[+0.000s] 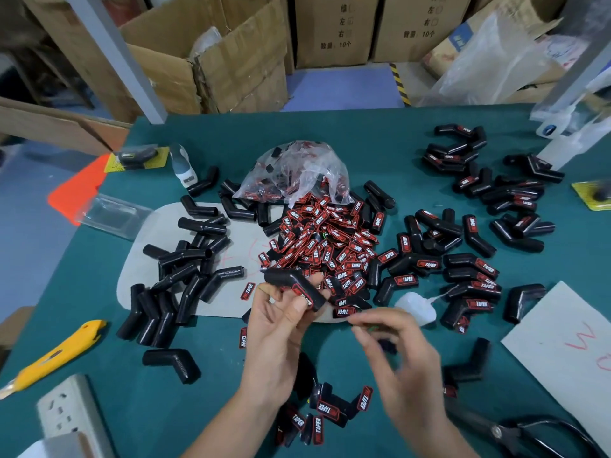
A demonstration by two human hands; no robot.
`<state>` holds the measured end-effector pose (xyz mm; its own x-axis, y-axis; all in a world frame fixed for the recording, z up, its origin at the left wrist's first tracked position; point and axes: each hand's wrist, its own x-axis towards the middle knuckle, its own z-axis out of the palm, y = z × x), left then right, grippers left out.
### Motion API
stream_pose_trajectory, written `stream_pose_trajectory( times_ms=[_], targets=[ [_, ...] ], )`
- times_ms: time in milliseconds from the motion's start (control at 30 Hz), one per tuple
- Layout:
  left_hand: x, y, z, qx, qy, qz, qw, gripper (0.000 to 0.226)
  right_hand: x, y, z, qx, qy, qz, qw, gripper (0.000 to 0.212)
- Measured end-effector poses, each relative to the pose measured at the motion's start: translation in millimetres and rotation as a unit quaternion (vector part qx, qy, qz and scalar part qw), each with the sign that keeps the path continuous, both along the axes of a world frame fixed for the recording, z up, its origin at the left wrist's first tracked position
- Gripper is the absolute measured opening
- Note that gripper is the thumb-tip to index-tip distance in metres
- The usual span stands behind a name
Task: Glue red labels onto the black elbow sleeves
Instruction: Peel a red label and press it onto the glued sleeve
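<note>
- Head view, the only one I've got: my left hand (281,312) pinches a black elbow sleeve (294,287) between thumb and fingers, held up off the desk around the middle, toward the near edge. There's already a red label (303,295) sitting on the arm of the sleeve that points at me.
- My right hand (393,345) is just beside it and blurred. The fingers look curled in with something dark near the tips, but honestly I can't tell if they're holding anything.
- My take on doing this bit well: keep the sleeve pinched by the bare arm, not the label, press the label flat end to end so no corner lifts, and keep the glue off my fingertips.
- The small white glue bottle (415,307) lies on its side just right of my hands, so it's an easy reach.
- Loose labels sit in a big label pile (327,246) mid-desk, spilling out of a clear bag (294,173).
- Bare sleeves (178,276) are heaped toward the left edge, finished sleeves (469,269) toward the right.
- Readable stuff: labels say "TAPER" in white on red and black. The cardboard boxes (334,28) past the far edge show "10个". The rest is too blurry.
</note>
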<state>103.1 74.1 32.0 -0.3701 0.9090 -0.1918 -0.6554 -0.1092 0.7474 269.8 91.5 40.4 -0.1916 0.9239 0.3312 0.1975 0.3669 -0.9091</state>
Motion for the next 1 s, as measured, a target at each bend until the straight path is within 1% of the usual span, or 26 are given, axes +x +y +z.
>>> stream_pose_trajectory(
  times_ms=[100, 200, 267, 300, 333, 433, 567, 700, 800, 1000],
  targets=[
    [2.9, 7.9, 1.6, 0.004, 0.006, 0.022, 1.000, 0.046, -24.8, 10.6, 1.4, -0.102, 0.084, 0.045, 0.990, 0.036],
    [4.3, 10.5, 0.1, 0.001, -0.021, 0.030, 0.999, 0.060, -40.0, 14.4, -1.5, -0.132, 0.134, 0.043, 0.981, 0.038],
    [5.0, 8.7, -2.2, 0.007, -0.040, 0.034, 0.999, 0.081, -43.5, 14.4, -3.3, -0.138, 0.161, 0.028, 0.977, 0.033],
    [5.4, 7.2, -2.9, 0.009, -0.041, 0.031, 0.999, 0.087, -43.3, 14.9, -4.4, -0.143, 0.168, 0.031, 0.975, 0.034],
    [5.6, 5.6, -3.2, 0.012, -0.039, 0.026, 0.999, 0.086, -42.6, 15.2, -5.5, -0.151, 0.167, 0.040, 0.973, 0.036],
    [6.6, 2.9, -4.5, 0.025, -0.028, 0.008, 0.999, 0.070, -40.0, 14.6, -7.2, -0.159, 0.151, 0.059, 0.974, 0.041],
    [8.1, 0.8, -8.1, 0.032, 0.005, 0.006, 0.999, 0.057, -36.2, 9.9, -8.4, -0.152, 0.148, 0.045, 0.976, 0.039],
    [4.4, -3.4, -13.0, 0.033, 0.048, 0.012, 0.998, 0.056, -33.4, 6.1, -4.9, -0.138, 0.135, 0.038, 0.980, 0.042],
    [3.8, -4.6, -13.5, 0.035, 0.058, 0.005, 0.998, 0.057, -32.8, 5.8, -0.6, -0.114, 0.126, 0.034, 0.985, 0.040],
    [1.6, -5.7, -13.6, 0.044, 0.127, 0.010, 0.991, 0.053, -30.3, 6.5, 5.9, -0.091, 0.139, 0.030, 0.986, 0.034]
  ],
)
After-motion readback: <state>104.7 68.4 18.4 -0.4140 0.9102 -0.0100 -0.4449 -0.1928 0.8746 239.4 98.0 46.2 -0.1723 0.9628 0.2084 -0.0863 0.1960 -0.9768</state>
